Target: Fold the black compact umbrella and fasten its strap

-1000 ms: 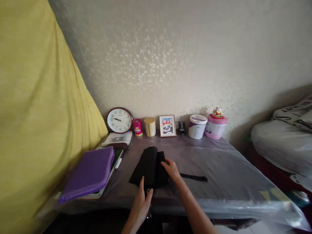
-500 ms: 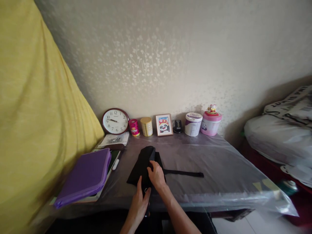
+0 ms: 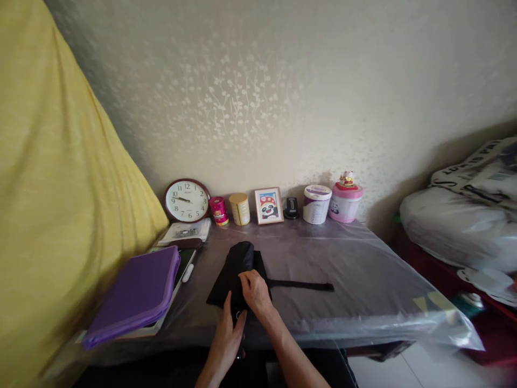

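A black folded umbrella (image 3: 234, 269) lies on the plastic-covered table (image 3: 363, 280), its thin black strap (image 3: 302, 285) stretched out to the right. My left hand (image 3: 226, 337) grips the umbrella's near end at the table's front edge, fingers wrapped round it. My right hand (image 3: 253, 291) rests on top of the umbrella's fabric, fingers curled and pressing it down.
A purple zip case (image 3: 135, 293) lies at the left on books. Along the wall stand a clock (image 3: 186, 200), two tins, a panda picture frame (image 3: 269, 205) and two round tubs. A yellow curtain (image 3: 52, 215) hangs left; bagged bedding (image 3: 460, 226) lies right.
My right hand has slid from the umbrella's right side over onto its middle, closer to my left hand. The view has shifted slightly.
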A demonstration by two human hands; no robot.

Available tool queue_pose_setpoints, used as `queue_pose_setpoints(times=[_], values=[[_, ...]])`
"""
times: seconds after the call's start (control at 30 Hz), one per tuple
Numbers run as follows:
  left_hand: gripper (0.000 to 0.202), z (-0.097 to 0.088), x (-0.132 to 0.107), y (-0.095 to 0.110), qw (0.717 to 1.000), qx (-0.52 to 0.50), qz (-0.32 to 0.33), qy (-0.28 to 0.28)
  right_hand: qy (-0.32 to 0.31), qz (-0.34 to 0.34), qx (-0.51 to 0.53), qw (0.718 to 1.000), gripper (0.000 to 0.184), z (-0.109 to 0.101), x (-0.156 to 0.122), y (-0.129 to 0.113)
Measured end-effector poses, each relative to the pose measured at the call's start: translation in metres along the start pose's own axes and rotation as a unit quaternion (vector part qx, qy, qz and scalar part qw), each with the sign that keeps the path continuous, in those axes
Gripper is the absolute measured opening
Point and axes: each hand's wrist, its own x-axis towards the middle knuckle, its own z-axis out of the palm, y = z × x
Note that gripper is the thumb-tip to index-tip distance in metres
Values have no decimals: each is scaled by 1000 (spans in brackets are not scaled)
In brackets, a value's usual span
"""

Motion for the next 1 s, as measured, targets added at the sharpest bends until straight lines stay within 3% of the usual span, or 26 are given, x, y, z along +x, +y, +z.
queue_pose_setpoints(times=[0.1, 0.2, 0.33, 0.43, 0.5, 0.6, 0.7, 0.83, 0.93, 1.0], values=[[74, 1, 1, -2, 1000, -4, 7, 0, -28, -28, 7, 999, 33, -1, 2, 4], [73, 3, 3, -6, 1000, -2, 19, 4, -49, -6, 31, 998, 36, -3, 6, 6], [72, 2, 3, -5, 1000, -6, 26, 13, -97, 112, 156, 977, 39, -3, 15, 13], [73, 0, 1, 1, 1000, -12, 26, 8, -110, 204, 225, 946, 24, 1, 21, 21], [73, -1, 0, 3, 1000, -22, 17, -2, -107, 222, 229, 942, 15, 4, 22, 24], [69, 0, 1, 0, 999, -37, 10, -9, -98, 209, 200, 952, 12, 5, 20, 24], [65, 2, 3, -5, 999, -43, 28, -6, -50, 146, 85, 984, 12, 4, 16, 21], [66, 4, 6, -10, 999, -32, 24, -9, 30, 98, -40, 994, 33, 8, 14, 23], [66, 4, 9, -12, 999, -30, 21, -14, 46, 105, -16, 993, 53, 17, 20, 31], [64, 3, 12, -15, 998, -17, 55, -7, 35, 121, 29, 992, 63, 26, 25, 36]])
